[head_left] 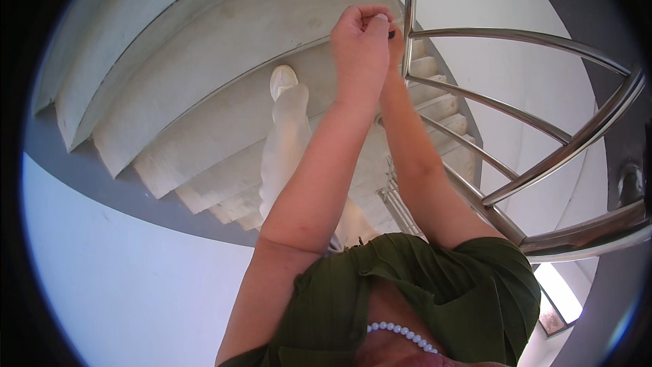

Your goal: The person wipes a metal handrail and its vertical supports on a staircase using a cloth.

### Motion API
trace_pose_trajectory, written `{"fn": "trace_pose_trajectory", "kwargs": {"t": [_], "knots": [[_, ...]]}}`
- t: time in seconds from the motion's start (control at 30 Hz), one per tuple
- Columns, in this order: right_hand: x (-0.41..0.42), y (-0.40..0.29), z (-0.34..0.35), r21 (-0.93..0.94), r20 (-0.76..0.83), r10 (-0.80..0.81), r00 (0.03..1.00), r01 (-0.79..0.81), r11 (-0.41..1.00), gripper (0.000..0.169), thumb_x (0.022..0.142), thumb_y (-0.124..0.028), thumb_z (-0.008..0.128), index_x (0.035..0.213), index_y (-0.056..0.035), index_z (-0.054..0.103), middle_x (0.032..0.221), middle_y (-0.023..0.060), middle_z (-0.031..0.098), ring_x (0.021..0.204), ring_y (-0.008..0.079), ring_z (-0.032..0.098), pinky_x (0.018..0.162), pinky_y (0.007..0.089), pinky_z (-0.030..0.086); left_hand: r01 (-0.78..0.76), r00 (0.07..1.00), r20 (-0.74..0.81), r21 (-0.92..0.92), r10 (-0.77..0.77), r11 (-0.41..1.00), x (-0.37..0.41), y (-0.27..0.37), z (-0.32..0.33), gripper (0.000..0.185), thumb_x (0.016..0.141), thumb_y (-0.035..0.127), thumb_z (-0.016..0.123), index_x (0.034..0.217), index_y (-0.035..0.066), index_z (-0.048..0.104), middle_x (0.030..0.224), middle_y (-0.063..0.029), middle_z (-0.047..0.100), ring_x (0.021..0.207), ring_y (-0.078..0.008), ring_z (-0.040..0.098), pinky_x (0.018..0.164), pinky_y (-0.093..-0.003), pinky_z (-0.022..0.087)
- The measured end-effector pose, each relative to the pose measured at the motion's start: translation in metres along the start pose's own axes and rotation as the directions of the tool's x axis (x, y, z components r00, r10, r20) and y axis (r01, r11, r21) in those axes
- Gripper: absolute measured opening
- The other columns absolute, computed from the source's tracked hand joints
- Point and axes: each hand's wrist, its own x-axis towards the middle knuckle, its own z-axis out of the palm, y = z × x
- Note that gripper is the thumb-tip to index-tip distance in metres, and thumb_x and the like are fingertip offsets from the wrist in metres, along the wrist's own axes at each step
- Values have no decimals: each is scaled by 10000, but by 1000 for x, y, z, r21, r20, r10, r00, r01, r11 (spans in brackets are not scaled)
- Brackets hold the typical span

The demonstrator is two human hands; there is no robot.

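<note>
My left hand (pixel 359 41) is raised in front of me, its fingers curled in and its thumb bent over them. My right hand (pixel 396 53) is close against its far side, mostly hidden behind it. A small dark thing (pixel 391 34) shows between the two hands; what it is and which hand holds it cannot be made out. Both forearms stretch out side by side above the curved staircase (pixel 214 56). Just right of my hands stands a steel railing post (pixel 409 15).
Polished railing bars (pixel 519 35) curve along the right. Lower steps (pixel 443 104) show beyond the post. One white shoe (pixel 283 79) is on a stair tread, below a pale trouser leg (pixel 285 137). A white wall (pixel 127 275) bounds the left side, with a grey skirting band (pixel 117 193).
</note>
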Motion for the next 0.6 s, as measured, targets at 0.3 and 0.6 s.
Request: {"fn": "trace_pose_trajectory", "kwargs": {"t": [0.3,0.6], "knots": [[176,-173,11,-484,769,-533,353,866,-126,150,864,-232,638,808,-130,732,887,81,712,864,222,659,746,415,508,-24,1000,-3,-27,24,999,-10,5,-12,244,944,109,544,1097,-41,661,1029,-124,708,952,-182,671,897,-302,517],[111,-82,0,-52,844,441,305,865,-500,295,936,-281,555,1120,-98,695,1111,109,721,1078,308,658,941,447,507,-19,1000,-4,-59,19,998,-10,9,-15,242,932,95,547,1095,-43,661,1027,-122,709,953,-178,672,898,-305,519]]}}
